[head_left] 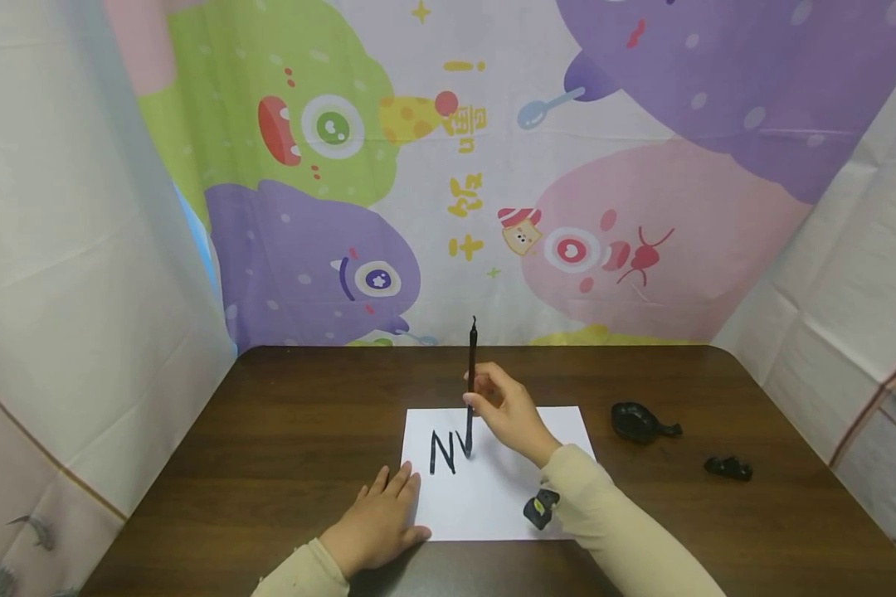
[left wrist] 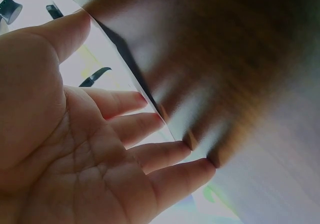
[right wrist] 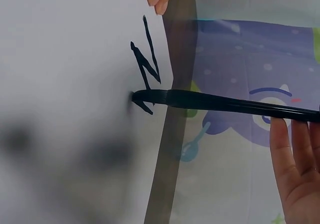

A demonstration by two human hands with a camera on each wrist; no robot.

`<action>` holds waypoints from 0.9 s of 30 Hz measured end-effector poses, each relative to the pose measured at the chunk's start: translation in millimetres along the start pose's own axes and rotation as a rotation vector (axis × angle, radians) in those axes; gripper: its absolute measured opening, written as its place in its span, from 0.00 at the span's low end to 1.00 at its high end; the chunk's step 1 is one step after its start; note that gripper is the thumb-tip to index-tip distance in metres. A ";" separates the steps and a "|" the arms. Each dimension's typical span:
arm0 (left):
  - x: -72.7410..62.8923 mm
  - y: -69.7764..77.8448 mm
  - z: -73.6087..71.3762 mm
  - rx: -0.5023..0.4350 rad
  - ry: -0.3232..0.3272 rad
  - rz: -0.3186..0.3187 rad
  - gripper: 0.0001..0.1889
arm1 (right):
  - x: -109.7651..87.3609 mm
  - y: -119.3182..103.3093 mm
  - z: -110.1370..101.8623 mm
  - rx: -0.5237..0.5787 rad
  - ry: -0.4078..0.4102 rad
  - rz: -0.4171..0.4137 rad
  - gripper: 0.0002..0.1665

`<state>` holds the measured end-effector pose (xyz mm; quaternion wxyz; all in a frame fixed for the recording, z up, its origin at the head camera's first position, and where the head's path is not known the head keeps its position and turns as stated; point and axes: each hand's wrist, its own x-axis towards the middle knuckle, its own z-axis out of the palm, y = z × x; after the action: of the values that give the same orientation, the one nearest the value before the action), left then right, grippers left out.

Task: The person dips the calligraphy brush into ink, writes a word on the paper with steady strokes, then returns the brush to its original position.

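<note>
My right hand [head_left: 513, 414] pinches a dark writing brush [head_left: 472, 356] by its handle and holds it almost upright. In the right wrist view the brush's bent black tip [right wrist: 145, 95] meets the white paper [right wrist: 65, 43]. Black strokes form an N [head_left: 443, 453], and a V-like mark sits to its right under the tip. My left hand [head_left: 377, 516] lies flat with fingers spread, fingertips and thumb on the paper's left edge. In the left wrist view its palm and outstretched fingers [left wrist: 155, 159] show, holding nothing.
The paper lies on a dark brown wooden table [head_left: 284, 431]. To its right stand a black ladle-shaped inkstone [head_left: 636, 423] and a small black brush rest [head_left: 728, 468]. A black wrist camera [head_left: 541, 509] shows beside the right sleeve. A cartoon-printed curtain [head_left: 448, 298] hangs behind the table.
</note>
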<state>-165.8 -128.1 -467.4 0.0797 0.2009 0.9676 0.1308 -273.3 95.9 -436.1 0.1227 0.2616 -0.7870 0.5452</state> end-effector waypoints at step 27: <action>0.5 -0.9 1.0 0.002 -0.001 0.002 0.41 | -4.0 -3.5 -4.5 -0.006 -0.046 0.004 0.16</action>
<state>-166.4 -128.4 -468.7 0.0797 0.2020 0.9675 0.1296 -268.5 100.2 -433.6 0.1043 0.2721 -0.7918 0.5368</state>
